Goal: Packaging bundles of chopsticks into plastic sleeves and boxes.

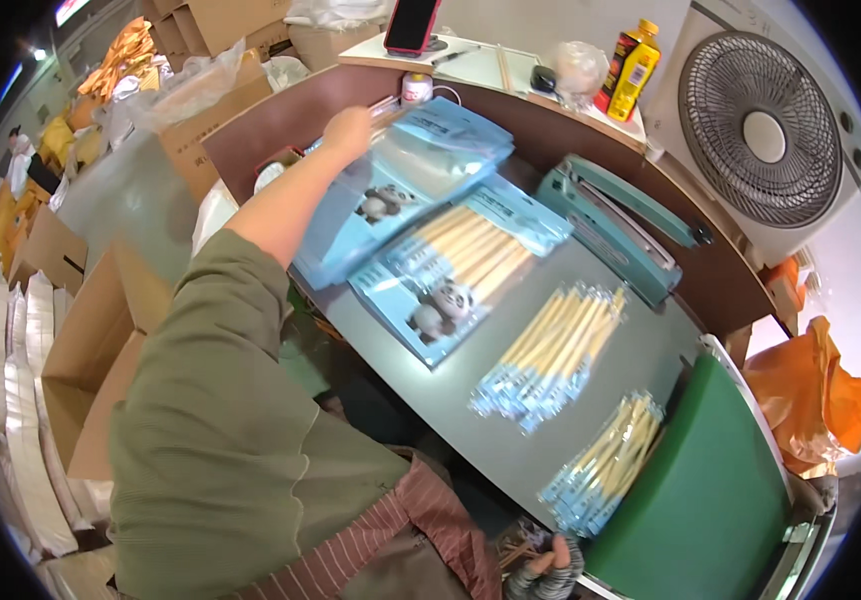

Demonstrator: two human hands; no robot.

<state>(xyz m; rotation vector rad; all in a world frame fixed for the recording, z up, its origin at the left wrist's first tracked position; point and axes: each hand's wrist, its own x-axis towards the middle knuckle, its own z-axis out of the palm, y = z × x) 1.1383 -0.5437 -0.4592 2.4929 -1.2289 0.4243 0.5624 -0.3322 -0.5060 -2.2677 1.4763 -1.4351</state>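
Observation:
My left hand (349,136) reaches to the far left of the grey table, at the edge of a stack of light-blue panda-printed plastic bags (335,240). Its fingers are blurred, and what they may hold cannot be made out. Beside the stack lies a bag filled with wooden sticks (475,250). Two bunches of sticks in clear wrappers with blue ends follow to the right: a larger bunch (555,350) and a nearer one (610,460). Low at the table's front edge, my right hand (550,562) shows only partly, fingertips near a grey striped cuff; its grip is hidden.
A teal long-arm sealer (615,225) stands along the brown back board. A green sloped panel (705,490) borders the right side, with an orange bag (810,400) beyond. A shelf holds a phone (412,25) and a yellow bottle (634,70). An open carton (100,360) sits left.

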